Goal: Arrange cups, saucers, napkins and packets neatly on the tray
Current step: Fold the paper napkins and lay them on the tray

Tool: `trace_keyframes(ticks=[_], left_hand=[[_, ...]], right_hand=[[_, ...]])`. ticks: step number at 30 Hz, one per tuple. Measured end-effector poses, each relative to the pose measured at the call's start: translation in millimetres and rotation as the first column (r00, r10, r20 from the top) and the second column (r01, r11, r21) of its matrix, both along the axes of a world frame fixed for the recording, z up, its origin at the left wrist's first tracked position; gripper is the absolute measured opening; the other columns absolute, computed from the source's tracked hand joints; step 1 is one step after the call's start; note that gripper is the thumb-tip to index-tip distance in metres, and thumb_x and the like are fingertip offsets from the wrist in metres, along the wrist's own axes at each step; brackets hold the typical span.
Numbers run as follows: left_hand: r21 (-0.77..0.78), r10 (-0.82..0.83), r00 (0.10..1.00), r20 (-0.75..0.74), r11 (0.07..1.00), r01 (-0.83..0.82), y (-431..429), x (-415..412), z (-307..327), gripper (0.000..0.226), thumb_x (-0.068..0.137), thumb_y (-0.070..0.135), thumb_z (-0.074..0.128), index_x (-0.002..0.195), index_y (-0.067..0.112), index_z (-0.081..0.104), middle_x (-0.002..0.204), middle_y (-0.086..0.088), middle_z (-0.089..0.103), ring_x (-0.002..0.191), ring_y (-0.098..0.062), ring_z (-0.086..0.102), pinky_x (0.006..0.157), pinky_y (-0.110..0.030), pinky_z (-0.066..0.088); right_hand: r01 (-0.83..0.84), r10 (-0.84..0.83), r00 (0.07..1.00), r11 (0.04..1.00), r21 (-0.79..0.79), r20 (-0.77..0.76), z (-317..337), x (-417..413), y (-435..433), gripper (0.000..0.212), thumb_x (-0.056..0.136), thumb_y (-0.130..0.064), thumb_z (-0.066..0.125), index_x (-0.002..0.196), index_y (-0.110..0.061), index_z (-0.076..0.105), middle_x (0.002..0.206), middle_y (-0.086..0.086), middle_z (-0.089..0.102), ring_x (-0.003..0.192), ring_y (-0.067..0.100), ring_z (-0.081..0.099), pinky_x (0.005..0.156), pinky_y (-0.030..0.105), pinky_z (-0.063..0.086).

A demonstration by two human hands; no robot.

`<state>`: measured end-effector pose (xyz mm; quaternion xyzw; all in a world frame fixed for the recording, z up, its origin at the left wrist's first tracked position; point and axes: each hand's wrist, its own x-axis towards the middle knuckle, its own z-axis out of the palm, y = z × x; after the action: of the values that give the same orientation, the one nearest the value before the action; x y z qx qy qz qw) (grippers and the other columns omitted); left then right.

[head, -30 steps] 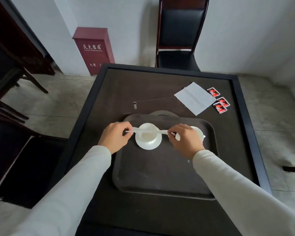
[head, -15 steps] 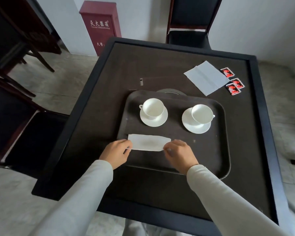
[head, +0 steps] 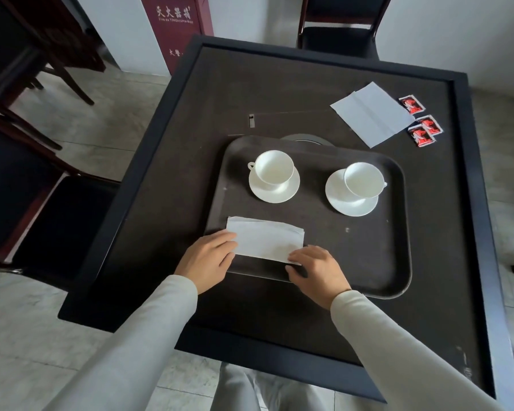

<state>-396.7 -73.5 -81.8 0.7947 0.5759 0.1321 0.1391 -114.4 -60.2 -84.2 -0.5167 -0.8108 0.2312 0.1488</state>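
Note:
A dark brown tray [head: 368, 256] lies on the dark table. Two white cups on white saucers stand at its far side: the left cup [head: 274, 167] on its saucer [head: 273, 189], the right cup [head: 363, 179] on its saucer [head: 350, 203]. A folded white napkin [head: 266, 240] lies flat at the tray's near left. My left hand [head: 208, 259] rests on its left end and my right hand [head: 318, 269] presses its near right corner. A second napkin [head: 371, 114] lies on the table at the far right, next to three red packets [head: 422, 123].
The table [head: 279, 90] has a raised black rim. A dark chair [head: 337, 28] stands behind it and another chair [head: 42, 203] at its left. A red box [head: 175, 28] sits on the floor by the wall. A round inset [head: 303, 140] shows behind the tray.
Both hands carried the folded napkin from above the left cup toward me and laid it flat on the tray's near left. The head camera tilted further down.

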Motion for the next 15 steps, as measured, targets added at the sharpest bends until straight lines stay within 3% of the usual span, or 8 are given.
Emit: trace_keyframes(ticks=[5,8,11,15], left_hand=[[0.043,-0.03,0.999,-0.03,0.999,0.031,10,9,-2,0.033,0.081,-0.005,0.074,0.112,0.005,0.074,0.124,-0.009,0.072,0.118,-0.028,0.066,0.096,-0.044,0.055],[0.006,-0.112,0.989,-0.095,0.994,0.113,22,12,-1,0.041,0.083,0.001,0.075,0.123,0.006,0.069,0.134,-0.009,0.066,0.126,-0.028,0.061,0.102,-0.046,0.052],[-0.118,-0.174,0.977,-0.125,0.98,0.16,32,11,-4,0.05,0.097,0.016,0.061,0.145,0.01,0.051,0.157,-0.006,0.044,0.147,-0.023,0.037,0.119,-0.041,0.03],[-0.22,-0.209,0.966,-0.151,0.96,0.173,39,4,-9,0.059,0.103,0.032,0.047,0.158,0.018,0.029,0.167,0.004,0.018,0.154,-0.012,0.012,0.125,-0.034,0.009]], right_hand=[[0.036,-0.034,0.999,0.994,0.102,-0.016,-3,-6,1,0.02,0.083,-0.01,0.075,0.103,-0.01,0.075,0.107,0.004,0.073,0.103,0.028,0.067,0.092,0.041,0.052],[0.012,-0.02,0.998,0.992,0.123,0.066,-3,-10,9,0.027,0.088,-0.01,0.069,0.115,-0.008,0.07,0.122,0.008,0.069,0.117,0.031,0.062,0.103,0.048,0.045],[-0.035,0.022,0.987,0.996,0.079,0.16,-4,-11,16,0.036,0.094,-0.016,0.062,0.128,-0.008,0.062,0.138,0.009,0.058,0.134,0.03,0.049,0.113,0.048,0.033],[-0.056,0.058,0.972,0.998,-0.014,0.226,-9,-6,19,0.048,0.1,-0.029,0.05,0.144,-0.01,0.045,0.156,0.005,0.037,0.147,0.027,0.027,0.12,0.047,0.016]])
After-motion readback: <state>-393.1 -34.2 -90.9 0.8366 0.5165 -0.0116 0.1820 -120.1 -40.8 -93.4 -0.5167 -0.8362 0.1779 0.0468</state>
